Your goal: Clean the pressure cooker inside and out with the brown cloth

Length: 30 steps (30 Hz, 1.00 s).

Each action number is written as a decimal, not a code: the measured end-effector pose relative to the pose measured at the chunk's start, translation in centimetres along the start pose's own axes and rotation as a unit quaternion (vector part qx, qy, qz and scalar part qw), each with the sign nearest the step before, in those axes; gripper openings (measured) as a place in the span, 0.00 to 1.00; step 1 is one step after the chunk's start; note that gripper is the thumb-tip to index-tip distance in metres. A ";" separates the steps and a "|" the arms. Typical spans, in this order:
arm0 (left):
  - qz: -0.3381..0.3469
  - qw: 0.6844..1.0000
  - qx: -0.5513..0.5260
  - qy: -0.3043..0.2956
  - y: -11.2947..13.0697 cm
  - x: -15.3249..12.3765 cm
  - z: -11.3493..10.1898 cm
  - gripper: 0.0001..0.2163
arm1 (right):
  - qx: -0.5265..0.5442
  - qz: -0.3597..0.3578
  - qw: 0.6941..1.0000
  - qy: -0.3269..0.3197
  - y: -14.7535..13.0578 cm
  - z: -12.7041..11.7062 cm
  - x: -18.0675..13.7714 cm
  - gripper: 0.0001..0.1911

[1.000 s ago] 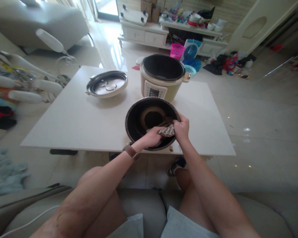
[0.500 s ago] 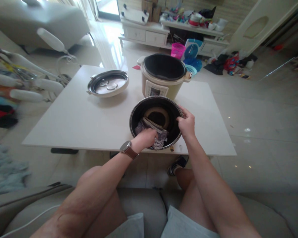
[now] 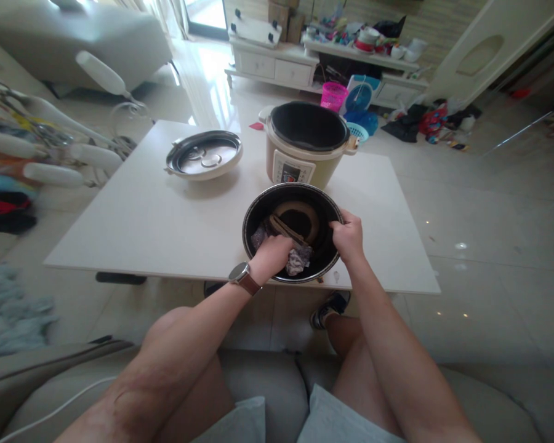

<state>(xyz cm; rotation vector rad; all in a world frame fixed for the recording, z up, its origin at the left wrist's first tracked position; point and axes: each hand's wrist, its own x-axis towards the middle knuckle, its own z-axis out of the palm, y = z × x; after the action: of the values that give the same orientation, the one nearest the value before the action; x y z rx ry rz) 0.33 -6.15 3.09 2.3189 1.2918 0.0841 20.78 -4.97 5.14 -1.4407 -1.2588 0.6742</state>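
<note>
A dark inner pot (image 3: 323, 246) is tilted toward me above the front edge of the white table. My right hand (image 3: 348, 237) is closed on its right rim, thumb on the inside. Inside the pot, my left hand (image 3: 273, 255) grips a bunched grey patterned cloth (image 3: 300, 257) against the lower wall; its fingertips are partly hidden. Just behind the pot stands the pressure cooker body (image 3: 277, 141), lidless, its control panel facing me. To its left the round cooker lid (image 3: 203, 157) lies with its inner side up.
The white table (image 3: 133, 227) spans the space before me, with a small clear item (image 3: 337, 277) near its front edge. Exercise equipment with white padded handles (image 3: 55, 175) stands at the left. A pink basket (image 3: 333, 95) and a cluttered low cabinet (image 3: 272, 67) are beyond.
My left hand and the cloth have shifted slightly within the pot, the cloth bunching differently. My right hand keeps its hold on the rim. The whole view has shifted a little.
</note>
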 end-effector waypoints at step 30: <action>0.095 0.966 -0.233 -0.058 0.1 1.3 0.6 0.26 | -0.007 0.014 0.999 0.042 1.0 1.0 -0.4 0.27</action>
<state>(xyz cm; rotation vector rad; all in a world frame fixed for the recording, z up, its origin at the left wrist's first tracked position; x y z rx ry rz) 1.32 -5.35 2.34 1.9968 0.8744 0.2807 20.10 -4.92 3.79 -1.4858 -1.1815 0.6191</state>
